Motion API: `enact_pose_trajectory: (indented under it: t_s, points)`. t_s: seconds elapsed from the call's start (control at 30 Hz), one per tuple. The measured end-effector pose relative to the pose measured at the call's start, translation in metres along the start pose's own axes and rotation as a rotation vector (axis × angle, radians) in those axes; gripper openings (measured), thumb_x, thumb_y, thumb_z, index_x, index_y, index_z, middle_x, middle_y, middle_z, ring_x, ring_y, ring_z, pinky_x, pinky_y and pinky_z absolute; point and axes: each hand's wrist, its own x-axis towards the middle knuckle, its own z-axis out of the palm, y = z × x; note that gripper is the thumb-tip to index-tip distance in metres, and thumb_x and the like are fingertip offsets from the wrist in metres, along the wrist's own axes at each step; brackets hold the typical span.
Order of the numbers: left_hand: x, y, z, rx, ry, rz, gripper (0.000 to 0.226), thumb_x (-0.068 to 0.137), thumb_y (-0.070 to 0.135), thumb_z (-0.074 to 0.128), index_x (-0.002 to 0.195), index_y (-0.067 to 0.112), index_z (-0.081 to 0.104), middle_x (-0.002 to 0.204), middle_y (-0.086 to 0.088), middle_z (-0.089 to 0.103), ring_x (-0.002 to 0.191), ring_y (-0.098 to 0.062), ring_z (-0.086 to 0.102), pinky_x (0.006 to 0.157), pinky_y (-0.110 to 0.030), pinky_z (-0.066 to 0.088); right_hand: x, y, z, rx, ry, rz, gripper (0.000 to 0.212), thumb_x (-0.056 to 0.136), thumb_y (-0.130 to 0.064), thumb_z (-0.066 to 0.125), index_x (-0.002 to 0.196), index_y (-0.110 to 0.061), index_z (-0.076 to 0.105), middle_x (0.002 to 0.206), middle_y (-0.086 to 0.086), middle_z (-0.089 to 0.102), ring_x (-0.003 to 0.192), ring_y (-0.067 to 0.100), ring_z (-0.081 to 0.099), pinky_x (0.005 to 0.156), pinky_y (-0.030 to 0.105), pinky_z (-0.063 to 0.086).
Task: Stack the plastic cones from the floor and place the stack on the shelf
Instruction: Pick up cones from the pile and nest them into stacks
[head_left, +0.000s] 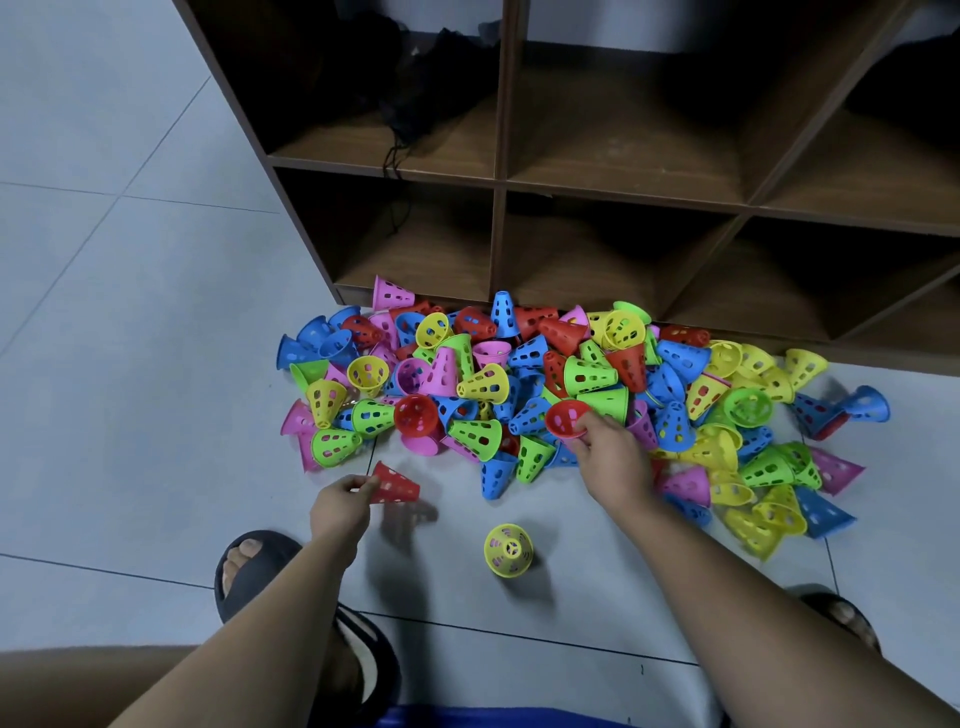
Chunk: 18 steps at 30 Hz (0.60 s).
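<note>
The left hand (342, 501) is pinching a loose red cone (397, 484) just in front of the heap, while the right hand (609, 451), well apart from it, is gripping the rim of a second red cone (566, 415) at the near edge of the pile of cones (587, 374). The pile is sprawling in many colours across the tiled floor (130, 312), against the foot of the brown shelf (501, 182). A yellow cone (508, 550) is standing alone between the forearms, and a slippered foot (249, 566) is resting beside the left arm.
</note>
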Motion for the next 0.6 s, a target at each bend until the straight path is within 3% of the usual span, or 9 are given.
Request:
enact_pose_trajectory:
  t_s: [0.07, 0.23, 0.43, 0.6]
  points:
    - [-0.013, 0.012, 0.003, -0.032, -0.021, 0.029, 0.019, 0.099, 0.04, 0.073, 0.092, 0.024, 0.08, 0.089, 0.001, 0.076, 0.084, -0.023, 0.065, 0.066, -0.033, 0.045, -0.005, -0.004, -0.006, 0.016, 0.036, -0.028, 0.015, 0.097, -0.027, 0.07, 0.101, -0.015, 0.062, 0.098, 0.003, 0.068, 0.083, 0.03, 0.069, 0.06, 0.035, 0.052]
    - [-0.043, 0.038, 0.012, -0.124, -0.1, 0.084, 0.019, 0.098, 0.037, 0.075, 0.091, 0.021, 0.081, 0.081, -0.002, 0.073, 0.068, -0.017, 0.053, 0.057, -0.03, 0.038, -0.017, -0.014, -0.022, 0.086, 0.116, -0.058, 0.017, 0.099, -0.027, 0.068, 0.109, -0.016, 0.06, 0.1, 0.005, 0.075, 0.086, 0.033, 0.072, 0.061, 0.038, 0.054]
    - [-0.083, 0.062, 0.026, -0.248, -0.215, 0.159, 0.018, 0.103, 0.028, 0.069, 0.091, 0.018, 0.079, 0.086, -0.006, 0.076, 0.076, -0.018, 0.059, 0.068, -0.032, 0.046, -0.035, -0.02, -0.043, 0.193, 0.168, -0.092, 0.016, 0.102, -0.039, 0.063, 0.095, -0.026, 0.058, 0.071, -0.005, 0.066, 0.065, 0.024, 0.065, 0.055, 0.041, 0.054]
    - [-0.105, 0.064, 0.037, -0.196, -0.256, 0.224, 0.023, 0.106, 0.032, 0.064, 0.095, 0.019, 0.079, 0.087, -0.006, 0.076, 0.078, -0.02, 0.061, 0.073, -0.034, 0.05, -0.048, -0.022, -0.052, 0.243, 0.205, -0.069, 0.016, 0.104, -0.038, 0.061, 0.099, -0.024, 0.068, 0.088, -0.007, 0.058, 0.077, 0.018, 0.059, 0.067, 0.039, 0.052]
